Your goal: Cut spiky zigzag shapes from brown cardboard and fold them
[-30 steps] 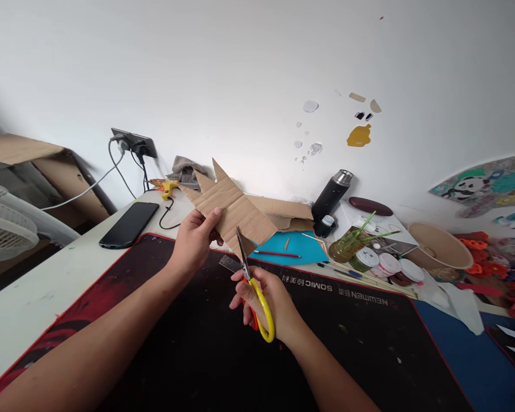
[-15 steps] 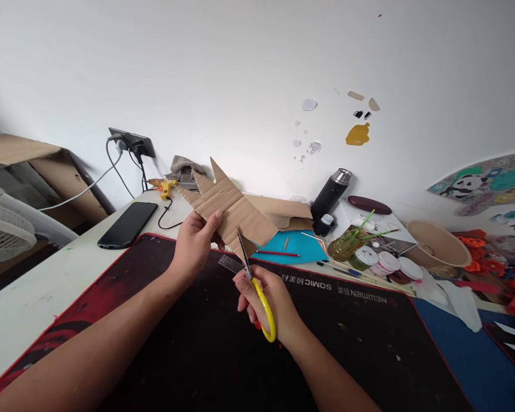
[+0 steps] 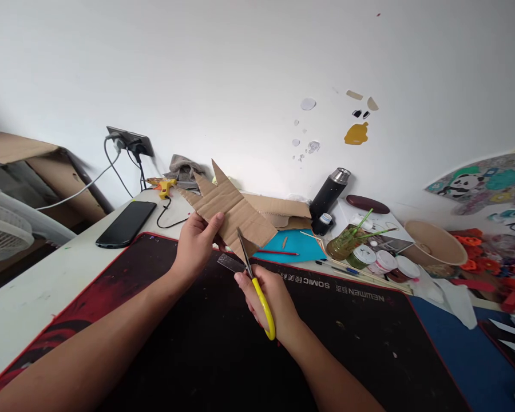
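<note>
My left hand (image 3: 196,243) grips a jagged piece of brown corrugated cardboard (image 3: 229,209) by its near edge and holds it up above the desk. My right hand (image 3: 271,303) is closed round yellow-handled scissors (image 3: 254,283). Their blades point up into the cardboard's lower edge. Both hands hover over a black desk mat (image 3: 223,343) with a red border.
A black phone (image 3: 126,224) lies at the left on the white desk (image 3: 30,297). A yellow glue gun (image 3: 165,186), cardboard scraps (image 3: 278,210), a blue sheet (image 3: 298,245), a black flask (image 3: 328,197), paint jars (image 3: 381,263) and a paper bowl (image 3: 438,247) line the back and right.
The scissors have bitten slightly further into the cardboard's lower edge, and both hands have shifted a little.
</note>
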### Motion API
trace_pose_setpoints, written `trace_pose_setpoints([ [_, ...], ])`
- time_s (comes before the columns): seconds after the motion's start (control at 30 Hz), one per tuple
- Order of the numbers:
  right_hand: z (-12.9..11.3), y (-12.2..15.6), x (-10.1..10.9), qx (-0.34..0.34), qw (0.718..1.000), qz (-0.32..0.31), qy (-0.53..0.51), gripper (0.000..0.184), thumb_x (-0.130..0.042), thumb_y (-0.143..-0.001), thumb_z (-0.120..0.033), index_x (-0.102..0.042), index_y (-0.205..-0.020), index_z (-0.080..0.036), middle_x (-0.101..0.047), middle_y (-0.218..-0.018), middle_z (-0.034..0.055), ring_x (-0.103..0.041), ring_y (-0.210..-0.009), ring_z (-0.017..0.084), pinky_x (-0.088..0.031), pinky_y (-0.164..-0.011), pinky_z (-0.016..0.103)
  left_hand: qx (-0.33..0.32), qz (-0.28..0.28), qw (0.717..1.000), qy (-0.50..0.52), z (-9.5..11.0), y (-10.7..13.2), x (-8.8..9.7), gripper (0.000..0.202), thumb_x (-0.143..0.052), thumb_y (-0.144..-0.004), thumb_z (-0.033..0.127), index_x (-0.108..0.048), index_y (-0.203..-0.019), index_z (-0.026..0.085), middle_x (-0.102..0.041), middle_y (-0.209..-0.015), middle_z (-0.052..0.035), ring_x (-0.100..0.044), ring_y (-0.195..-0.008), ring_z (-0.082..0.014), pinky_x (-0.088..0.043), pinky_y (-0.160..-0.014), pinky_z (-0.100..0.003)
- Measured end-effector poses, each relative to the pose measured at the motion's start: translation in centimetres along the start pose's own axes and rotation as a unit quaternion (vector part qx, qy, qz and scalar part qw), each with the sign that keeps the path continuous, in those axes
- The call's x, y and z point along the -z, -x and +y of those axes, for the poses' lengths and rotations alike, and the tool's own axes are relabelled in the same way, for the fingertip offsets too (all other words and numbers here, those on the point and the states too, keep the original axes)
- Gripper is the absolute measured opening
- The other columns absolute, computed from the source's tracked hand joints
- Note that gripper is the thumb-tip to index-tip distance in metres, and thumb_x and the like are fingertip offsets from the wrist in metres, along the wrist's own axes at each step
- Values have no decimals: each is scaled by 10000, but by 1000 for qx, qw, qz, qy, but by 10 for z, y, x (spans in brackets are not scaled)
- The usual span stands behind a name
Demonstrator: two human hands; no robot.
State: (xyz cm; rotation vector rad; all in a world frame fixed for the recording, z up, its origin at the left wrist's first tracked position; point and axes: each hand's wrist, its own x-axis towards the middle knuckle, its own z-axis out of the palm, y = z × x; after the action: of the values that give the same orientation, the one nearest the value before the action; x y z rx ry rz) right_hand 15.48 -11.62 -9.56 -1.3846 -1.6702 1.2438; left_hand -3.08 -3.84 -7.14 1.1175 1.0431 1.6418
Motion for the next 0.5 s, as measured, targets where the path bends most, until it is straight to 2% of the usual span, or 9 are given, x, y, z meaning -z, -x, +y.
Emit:
trace_pose_setpoints([
  [0.2, -13, 1, 2, 27, 996, 38, 77, 378, -600, -997, -433, -454, -705, -243, -482, -568, -38, -418, -535, 137, -313, -536, 268, -13, -2, 1000, -5, 3, 2, -1, 380, -837, -874, 504, -644, -970, 191, -713, -813, 7, -608, -435, -123, -537, -351, -255],
  [0.5, -9, -1, -1, 51, 992, 43, 104, 342, -594, -985, -400, -448, -716, -247, -453, -573, -37, -409, -527, 139, -294, -520, 267, -11, -1, 1000, -18, 2, -2, 2, 372, -835, -875, 509, -638, -928, 198, -671, -703, 28, -578, -384, -124, -487, -326, -248],
])
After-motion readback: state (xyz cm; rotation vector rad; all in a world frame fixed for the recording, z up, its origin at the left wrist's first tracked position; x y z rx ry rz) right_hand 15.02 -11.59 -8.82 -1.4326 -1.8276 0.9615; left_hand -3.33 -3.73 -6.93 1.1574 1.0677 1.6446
